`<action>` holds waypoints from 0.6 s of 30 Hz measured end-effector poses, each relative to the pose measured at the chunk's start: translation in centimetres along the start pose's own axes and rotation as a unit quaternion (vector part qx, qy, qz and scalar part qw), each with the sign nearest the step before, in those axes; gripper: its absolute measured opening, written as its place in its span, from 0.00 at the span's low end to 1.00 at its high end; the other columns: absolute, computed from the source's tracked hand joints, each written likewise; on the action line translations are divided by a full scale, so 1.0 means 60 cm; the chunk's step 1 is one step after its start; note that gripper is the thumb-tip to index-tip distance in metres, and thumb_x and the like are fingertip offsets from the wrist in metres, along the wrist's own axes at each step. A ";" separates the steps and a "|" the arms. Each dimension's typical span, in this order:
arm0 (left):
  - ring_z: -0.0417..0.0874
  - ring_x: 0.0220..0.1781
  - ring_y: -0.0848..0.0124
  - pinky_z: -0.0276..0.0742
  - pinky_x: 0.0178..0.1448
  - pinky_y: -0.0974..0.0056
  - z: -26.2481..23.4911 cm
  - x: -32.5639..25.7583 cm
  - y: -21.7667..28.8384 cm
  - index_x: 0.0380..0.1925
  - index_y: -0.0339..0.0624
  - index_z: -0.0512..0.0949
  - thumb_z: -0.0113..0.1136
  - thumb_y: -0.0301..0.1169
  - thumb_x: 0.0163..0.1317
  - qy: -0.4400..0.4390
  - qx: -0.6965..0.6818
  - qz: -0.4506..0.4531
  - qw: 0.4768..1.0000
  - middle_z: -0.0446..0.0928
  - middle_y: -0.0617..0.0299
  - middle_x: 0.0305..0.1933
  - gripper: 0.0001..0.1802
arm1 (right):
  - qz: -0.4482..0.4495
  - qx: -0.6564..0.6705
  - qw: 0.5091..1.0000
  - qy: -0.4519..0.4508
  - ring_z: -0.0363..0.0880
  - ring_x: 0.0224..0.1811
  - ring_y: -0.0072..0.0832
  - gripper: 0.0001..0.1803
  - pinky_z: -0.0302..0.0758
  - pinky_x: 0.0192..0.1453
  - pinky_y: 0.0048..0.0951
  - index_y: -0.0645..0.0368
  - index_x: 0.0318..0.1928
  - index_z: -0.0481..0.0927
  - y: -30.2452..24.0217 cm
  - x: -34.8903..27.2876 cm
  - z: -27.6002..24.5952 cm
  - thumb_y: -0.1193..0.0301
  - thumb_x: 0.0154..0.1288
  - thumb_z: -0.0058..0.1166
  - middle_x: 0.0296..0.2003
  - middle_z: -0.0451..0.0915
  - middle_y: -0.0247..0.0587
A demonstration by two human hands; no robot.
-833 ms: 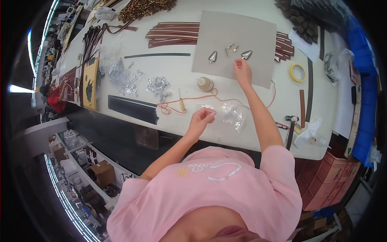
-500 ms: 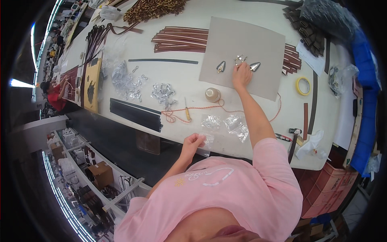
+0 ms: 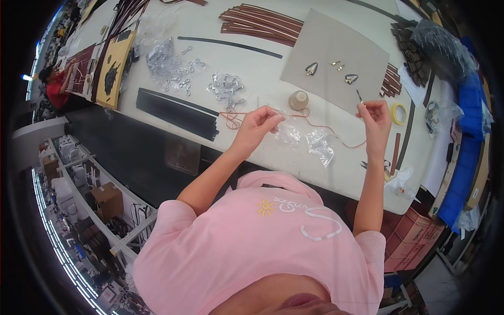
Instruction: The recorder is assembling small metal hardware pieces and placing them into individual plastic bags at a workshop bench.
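My left hand (image 3: 258,128) is raised over the table's near edge, thumb and fingers pinching a small clear plastic bag (image 3: 279,116). My right hand (image 3: 376,122) is off the near right corner of the grey board (image 3: 320,39), its fingertips closed on a small slim metal fitting (image 3: 359,96); its exact kind is too small to tell. On the board lie two triangular metal pieces, one on the left (image 3: 311,69) and one on the right (image 3: 351,79), with small gold-coloured fittings (image 3: 337,65) between them. More clear bags (image 3: 320,146) lie between my hands.
A thread spool (image 3: 298,100) and loose orange cord (image 3: 336,131) lie near the board. Brown strips (image 3: 262,23), dark strips (image 3: 176,115), metal clasps (image 3: 226,86) and yellow tape (image 3: 399,113) are on the table. A person in red (image 3: 56,89) works at far left.
My right hand has drawn back from the board toward me, bringing a small metal fitting. My left hand has risen and moved forward with the plastic bag. The view has shifted.
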State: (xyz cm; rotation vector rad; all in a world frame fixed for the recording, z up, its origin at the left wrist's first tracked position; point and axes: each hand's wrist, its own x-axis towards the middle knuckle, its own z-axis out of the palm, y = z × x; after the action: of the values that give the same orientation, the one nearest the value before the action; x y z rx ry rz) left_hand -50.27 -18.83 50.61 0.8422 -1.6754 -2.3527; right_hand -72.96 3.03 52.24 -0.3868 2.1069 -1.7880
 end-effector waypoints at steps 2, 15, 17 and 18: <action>0.76 0.33 0.80 0.74 0.42 0.72 -0.011 -0.006 0.019 0.40 0.37 0.81 0.58 0.32 0.73 -0.026 -0.014 0.018 0.999 0.79 0.68 0.32 0.09 | -0.011 -0.023 0.999 -0.022 0.79 0.35 0.18 0.09 0.80 0.44 0.22 0.64 0.39 0.75 -0.068 -0.048 0.018 0.77 0.65 0.64 0.34 0.80 0.36; 0.80 0.29 0.71 0.74 0.35 0.68 -0.116 -0.090 0.126 0.38 0.32 0.82 0.53 0.27 0.74 -0.145 0.194 0.294 0.924 0.78 0.58 0.29 0.11 | -0.193 -0.208 0.935 -0.212 0.84 0.36 0.27 0.09 0.79 0.42 0.25 0.66 0.37 0.78 -0.266 -0.187 0.196 0.84 0.58 0.65 0.33 0.80 0.39; 0.80 0.29 0.68 0.74 0.35 0.66 -0.129 -0.096 0.128 0.39 0.32 0.81 0.54 0.27 0.73 -0.143 0.211 0.312 0.915 0.78 0.58 0.29 0.10 | -0.223 -0.251 0.911 -0.237 0.83 0.34 0.31 0.10 0.78 0.40 0.28 0.65 0.37 0.78 -0.276 -0.190 0.212 0.84 0.57 0.65 0.32 0.79 0.42; 0.81 0.29 0.70 0.75 0.35 0.67 -0.134 -0.099 0.128 0.39 0.31 0.82 0.54 0.27 0.73 -0.136 0.212 0.320 0.913 0.79 0.58 0.29 0.10 | -0.225 -0.255 0.909 -0.239 0.83 0.34 0.31 0.10 0.78 0.40 0.28 0.65 0.37 0.78 -0.281 -0.193 0.217 0.84 0.57 0.65 0.32 0.79 0.42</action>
State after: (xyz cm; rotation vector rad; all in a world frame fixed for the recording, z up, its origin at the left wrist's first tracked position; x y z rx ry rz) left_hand -42.82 -25.90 57.86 -0.0425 -2.1863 -1.7322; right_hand -57.19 -6.50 68.02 -1.3914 2.1841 -1.1158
